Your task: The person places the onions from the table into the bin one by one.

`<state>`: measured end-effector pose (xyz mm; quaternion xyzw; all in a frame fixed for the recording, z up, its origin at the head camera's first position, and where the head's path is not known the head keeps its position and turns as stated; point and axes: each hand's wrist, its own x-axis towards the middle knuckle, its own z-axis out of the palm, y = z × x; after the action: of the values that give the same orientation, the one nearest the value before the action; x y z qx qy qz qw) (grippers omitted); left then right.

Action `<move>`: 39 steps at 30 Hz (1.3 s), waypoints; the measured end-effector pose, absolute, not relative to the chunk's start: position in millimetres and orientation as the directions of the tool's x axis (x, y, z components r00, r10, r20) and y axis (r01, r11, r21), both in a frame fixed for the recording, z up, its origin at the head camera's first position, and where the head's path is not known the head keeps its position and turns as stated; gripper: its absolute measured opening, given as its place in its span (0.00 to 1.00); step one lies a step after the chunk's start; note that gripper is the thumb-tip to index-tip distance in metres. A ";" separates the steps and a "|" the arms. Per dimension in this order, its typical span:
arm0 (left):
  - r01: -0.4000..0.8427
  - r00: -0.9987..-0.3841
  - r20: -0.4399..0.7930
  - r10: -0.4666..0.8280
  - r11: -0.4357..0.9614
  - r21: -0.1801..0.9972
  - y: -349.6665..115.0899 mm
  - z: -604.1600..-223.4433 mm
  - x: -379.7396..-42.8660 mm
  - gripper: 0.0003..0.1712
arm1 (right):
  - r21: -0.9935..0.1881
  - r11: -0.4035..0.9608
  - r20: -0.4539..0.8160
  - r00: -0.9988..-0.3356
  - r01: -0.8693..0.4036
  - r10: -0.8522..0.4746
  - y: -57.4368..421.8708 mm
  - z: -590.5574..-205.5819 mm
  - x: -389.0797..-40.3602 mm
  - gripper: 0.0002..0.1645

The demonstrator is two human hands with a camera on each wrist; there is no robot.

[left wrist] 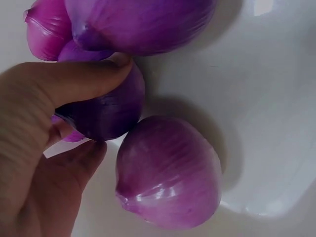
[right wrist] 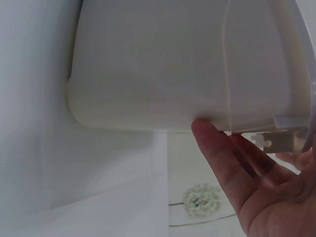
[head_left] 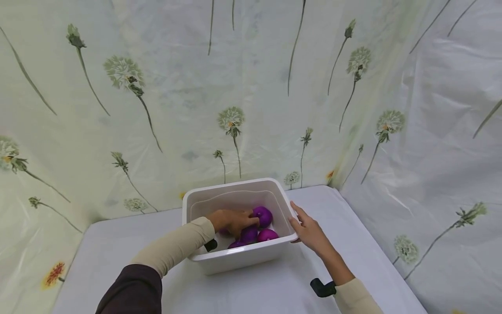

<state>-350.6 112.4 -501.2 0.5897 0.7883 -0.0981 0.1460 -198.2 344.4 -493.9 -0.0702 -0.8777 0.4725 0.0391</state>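
A white plastic bin (head_left: 243, 257) with several purple and magenta onions stands on the table. Inside it, my left hand (head_left: 235, 221) grips a dark purple onion (left wrist: 106, 116) between thumb and fingers. Close to that onion lie a pinkish-purple onion (left wrist: 170, 173), a large purple onion (left wrist: 148, 24) and a magenta onion (left wrist: 47, 32). My right hand (head_left: 311, 231) holds the bin's right rim. In the right wrist view, its fingers (right wrist: 222, 163) sit under the rim, with one fingertip against the outer wall.
A white cloth covers the table (head_left: 333, 213). Behind and to the right hangs a plastic sheet (head_left: 188, 87) printed with dandelions. A black wrist mount (head_left: 322, 288) juts out from the right wrist.
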 end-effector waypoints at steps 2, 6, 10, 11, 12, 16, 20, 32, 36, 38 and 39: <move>0.955 -0.267 -0.353 0.897 0.294 0.024 112.2 -500.4 -350.2 0.41 | -0.836 0.542 0.003 -0.987 0.084 0.158 343.8 -493.9 -197.5 0.36; 0.947 -0.278 -0.355 0.893 0.317 0.057 112.1 -497.5 -349.9 0.43 | -0.841 0.535 0.003 -0.988 0.079 0.152 344.4 -493.5 -196.9 0.36; 0.937 -0.292 -0.314 0.903 0.336 0.094 111.6 -489.8 -350.1 0.44 | -0.842 0.535 0.003 -0.989 0.076 0.147 345.9 -492.0 -198.2 0.36; 0.936 -0.293 -0.302 0.907 0.336 0.104 110.2 -487.5 -350.1 0.43 | -0.840 0.537 0.004 -0.990 0.075 0.144 345.4 -491.6 -198.7 0.36; 0.934 -0.293 -0.289 0.911 0.337 0.117 108.9 -484.9 -350.3 0.42 | -0.839 0.538 0.004 -0.989 0.076 0.145 345.1 -491.1 -199.1 0.36; 0.935 -0.283 -0.222 0.933 0.320 0.154 103.6 -476.0 -353.8 0.32 | -0.832 0.550 -0.004 -0.990 0.081 0.139 345.4 -490.4 -200.3 0.36; 0.937 -0.288 -0.142 0.947 0.309 0.164 97.9 -466.5 -356.8 0.26 | -0.831 0.548 -0.023 -0.991 0.094 0.135 345.4 -491.0 -200.7 0.37; 0.913 -0.388 -0.013 0.922 0.386 0.130 76.1 -442.9 -350.0 0.23 | -0.832 0.547 -0.031 -0.992 0.094 0.122 344.8 -493.5 -202.6 0.38; 0.894 -0.432 0.012 0.902 0.427 0.135 63.9 -435.4 -348.6 0.24 | -0.833 0.547 -0.028 -0.993 0.087 0.116 344.6 -491.9 -203.6 0.38; 0.879 -0.459 0.017 0.888 0.451 0.156 56.9 -430.3 -347.0 0.24 | -0.831 0.550 -0.027 -0.993 0.085 0.113 344.8 -491.6 -204.8 0.38; 0.871 -0.472 0.019 0.881 0.463 0.167 53.1 -427.5 -345.9 0.24 | -0.832 0.549 -0.028 -0.993 0.085 0.111 344.8 -491.5 -205.2 0.38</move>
<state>-345.9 53.1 -427.5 0.5125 0.8545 0.0770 0.0350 -205.2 344.8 -491.5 -0.0556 -0.8799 0.4717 0.0136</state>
